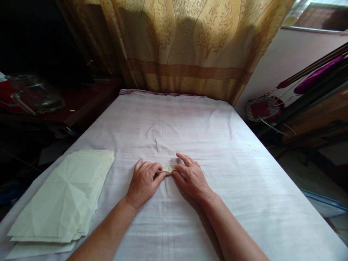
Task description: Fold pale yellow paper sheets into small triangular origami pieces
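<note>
A small folded piece of pale paper (169, 168) lies on the white cloth-covered table (190, 127), mostly hidden under my fingers. My left hand (144, 181) rests knuckles up with its fingers curled and pressed onto the paper's left end. My right hand (190, 177) presses its fingertips on the paper's right end, index finger stretched forward. Both hands meet over the paper near the middle of the table.
A stack of creased pale paper sheets (65, 195) lies at the near left of the table. A patterned gold curtain (185, 47) hangs behind the far edge. Dark furniture with a glass jar (35, 96) stands left; a frame with cloth (312, 76) stands right.
</note>
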The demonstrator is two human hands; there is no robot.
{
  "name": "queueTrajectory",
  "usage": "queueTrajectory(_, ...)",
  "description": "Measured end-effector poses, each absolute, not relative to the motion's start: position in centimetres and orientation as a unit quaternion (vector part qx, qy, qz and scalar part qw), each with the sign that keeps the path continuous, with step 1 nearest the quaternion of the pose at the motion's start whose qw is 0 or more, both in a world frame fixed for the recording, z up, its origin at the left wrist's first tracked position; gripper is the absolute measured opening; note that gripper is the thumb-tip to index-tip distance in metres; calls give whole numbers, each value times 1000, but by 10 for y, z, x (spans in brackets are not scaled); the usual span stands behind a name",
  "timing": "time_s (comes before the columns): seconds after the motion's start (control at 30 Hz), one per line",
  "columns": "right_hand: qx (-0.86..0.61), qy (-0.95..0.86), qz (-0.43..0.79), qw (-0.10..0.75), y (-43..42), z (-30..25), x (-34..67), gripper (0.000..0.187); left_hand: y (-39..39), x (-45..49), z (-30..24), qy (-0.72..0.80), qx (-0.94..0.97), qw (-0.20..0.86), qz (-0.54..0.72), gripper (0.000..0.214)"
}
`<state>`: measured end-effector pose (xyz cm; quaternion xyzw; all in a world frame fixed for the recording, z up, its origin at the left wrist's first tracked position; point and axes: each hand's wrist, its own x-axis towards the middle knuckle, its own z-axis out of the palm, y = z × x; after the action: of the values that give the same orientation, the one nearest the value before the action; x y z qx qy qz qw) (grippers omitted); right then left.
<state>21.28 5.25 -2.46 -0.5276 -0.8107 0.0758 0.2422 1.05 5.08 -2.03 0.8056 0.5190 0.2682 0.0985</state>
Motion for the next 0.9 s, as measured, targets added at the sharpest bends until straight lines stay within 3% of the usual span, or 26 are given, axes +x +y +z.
queueTrajectory(0.17,-527,-797,105,276,58,-25,211,5,55,11,-29,536,785,78,299,27)
queueTrajectory(0.23,-535,-783,131,291,62,-24,212,5,57,10,-31,533,786,70,306,24)
queueTrajectory(0.4,-555,-680,340,338,67,-24,216,11,63,4,-33,534,775,98,324,14)
queueTrajectory(0.53,-521,-580,464,420,65,-27,215,34,64,-1,-32,531,776,130,315,14)
queueTrajectory(0.9,-569,-559,379,468,52,-29,207,24,61,2,-26,547,769,166,288,18)
